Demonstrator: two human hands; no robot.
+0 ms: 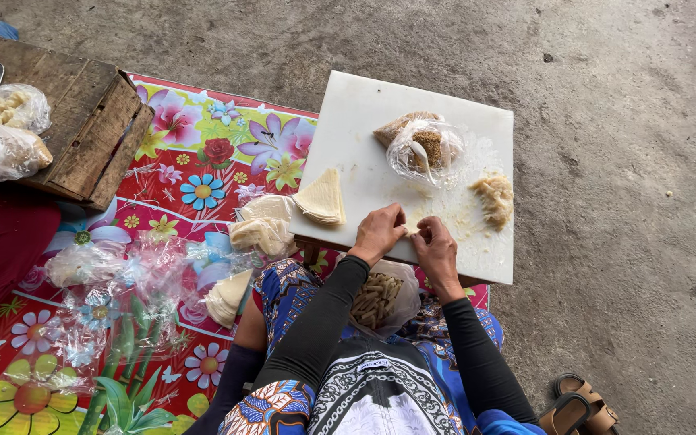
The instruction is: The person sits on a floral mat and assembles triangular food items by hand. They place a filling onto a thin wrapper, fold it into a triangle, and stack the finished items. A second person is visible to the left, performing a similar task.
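Hands (pixel 408 238) pinching small pale roll (pixel 410 231)

A plain white plastic cutting board (pixel 364 121) sits beside a bright red plastic mat (pixel 195 169) with pink, blue and yellow flowers; black sleeves (pixel 316 322).

The single head-worn camera looks steeply down from above the person's lap, facing forward over the white board (pixel 348 153) and on to the concrete floor (pixel 622 161) beyond. It sits close: both hands fill the near centre, a floral mat (pixel 195 161) spreads left, sandals (pixel 577 407) lie near right.
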